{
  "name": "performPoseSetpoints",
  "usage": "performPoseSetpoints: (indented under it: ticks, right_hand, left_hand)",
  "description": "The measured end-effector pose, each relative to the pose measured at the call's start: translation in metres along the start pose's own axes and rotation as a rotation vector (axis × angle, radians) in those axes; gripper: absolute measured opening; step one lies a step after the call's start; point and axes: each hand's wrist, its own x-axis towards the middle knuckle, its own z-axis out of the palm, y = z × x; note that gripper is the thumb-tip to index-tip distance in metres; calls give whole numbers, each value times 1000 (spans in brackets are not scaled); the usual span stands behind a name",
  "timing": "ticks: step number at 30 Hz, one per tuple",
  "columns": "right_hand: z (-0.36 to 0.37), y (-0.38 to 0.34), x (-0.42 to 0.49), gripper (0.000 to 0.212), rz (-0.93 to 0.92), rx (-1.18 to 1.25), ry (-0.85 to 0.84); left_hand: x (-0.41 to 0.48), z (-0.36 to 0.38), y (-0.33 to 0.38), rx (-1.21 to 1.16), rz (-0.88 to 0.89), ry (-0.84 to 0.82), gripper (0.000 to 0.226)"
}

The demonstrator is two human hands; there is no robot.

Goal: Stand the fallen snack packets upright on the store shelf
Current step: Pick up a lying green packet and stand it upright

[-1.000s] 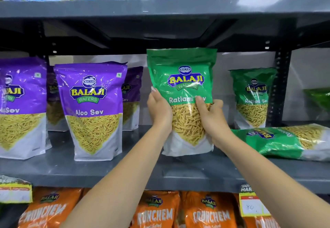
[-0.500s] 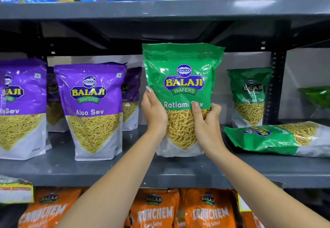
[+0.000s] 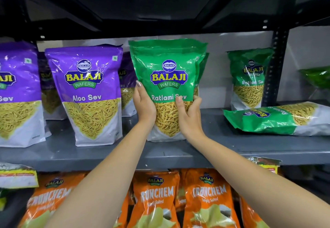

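our left hand (image 3: 143,102) and right hand (image 3: 189,117) clamp the green packet (image 3: 167,70) upright on the shelf (image 3: 178,153); we should settle its base flat before letting go.

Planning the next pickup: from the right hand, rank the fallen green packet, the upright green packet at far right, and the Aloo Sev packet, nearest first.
1. Fallen green packet, lying just right of the right hand.
2. Aloo Sev packet, left, past the left hand; too close to call with 3.
3. Upright green packet, right, deeper on the shelf.
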Motion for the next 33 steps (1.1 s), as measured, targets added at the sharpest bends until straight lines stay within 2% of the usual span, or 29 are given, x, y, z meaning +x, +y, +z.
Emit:
performPoseSetpoints:
  ticks: [5, 9, 14, 18, 20, 24, 26, 28, 30, 32, 33]
  right_hand:
    - [-1, -2, -2, 36, 0, 17, 0]
    - [-1, -1, -3, 36, 10, 19, -10]
    - [-1, -2, -3, 41, 27, 17, -13]
    - [-10, -7, -7, 64, 24, -16, -48]
    - [-24, -13, -7, 68, -30, -57, -67]
    - [-81, -32, 18, 48, -179, -142, -108]
    - [-119, -40, 43, 41, -242, -182, -70]
    - [-158, -39, 73, 33, -266, -276, -24]
    - [-196, -30, 102, 23, -254, -440, 18]
    - [-233, -13, 127, 22, -177, -663, 3]
    - [-252, -3, 137, 24, -112, -803, -33]
  left_hand:
    - [-1, -2, -1, 10, -33, -17, 39]
    - [2, -5, -2, -18, -54, -49, 36]
    - [1, -8, 0, 67, -50, -62, 44]
    - [-7, -11, 7, 266, -14, 73, 44]
    - [-16, -15, 9, 313, -41, 137, 47]
    - [-62, -26, -2, 403, 111, 215, 44]
    - [-101, -26, -4, 421, 232, 325, 56]
    - [-141, -17, -4, 455, 359, 387, 56]
    - [-173, 4, -8, 483, 426, 272, 40]
    - [-192, 39, -9, 595, 259, -53, 23]
    - [-197, 56, -10, 762, 154, -231, 25]
